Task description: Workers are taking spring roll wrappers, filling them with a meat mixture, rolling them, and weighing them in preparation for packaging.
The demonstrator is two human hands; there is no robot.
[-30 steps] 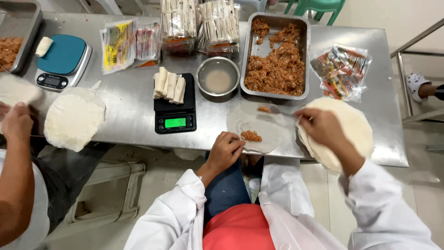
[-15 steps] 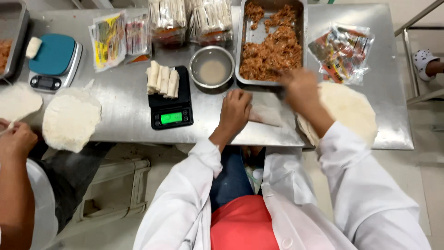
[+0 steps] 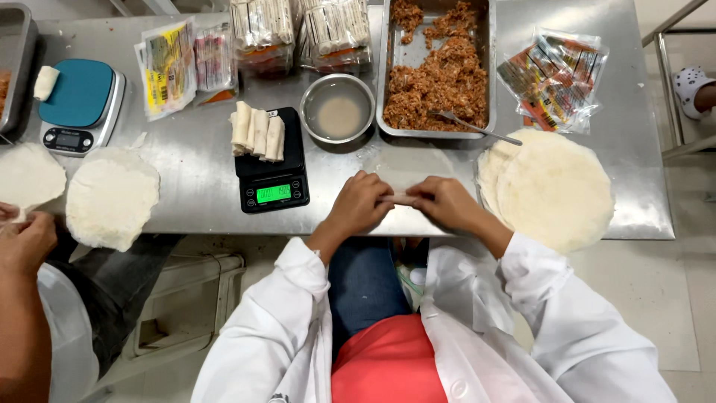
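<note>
Head view: both hands meet at the near edge of the steel surface [image 3: 194, 160], over a thin wrapper [image 3: 403, 173] that lies flat there. The left hand [image 3: 359, 205] has its grip clenched on one end of a small pale roll [image 3: 403, 198], and the right hand [image 3: 445, 203] grasps the other end; the roll spans the narrow gap between the two sets of fingertips.

Just right of the right hand sits a stack of round white wrappers [image 3: 556, 190], its near rim hanging over the surface edge. Behind the hands stands a rectangular metal tray of reddish-brown filling [image 3: 440, 75], with a fork [image 3: 473, 127] resting across its near rim. Left of the tray is a round metal bowl [image 3: 338, 108] of cloudy liquid. Further left, a black scale with a green display [image 3: 272, 175] carries three finished rolls [image 3: 257, 132] side by side. Packets of packed rolls [image 3: 298, 30] lie at the far edge.

At far left, a teal scale [image 3: 78, 104] and another stack of wrappers [image 3: 112, 198] lie near a co-worker's hand [image 3: 26, 239].
</note>
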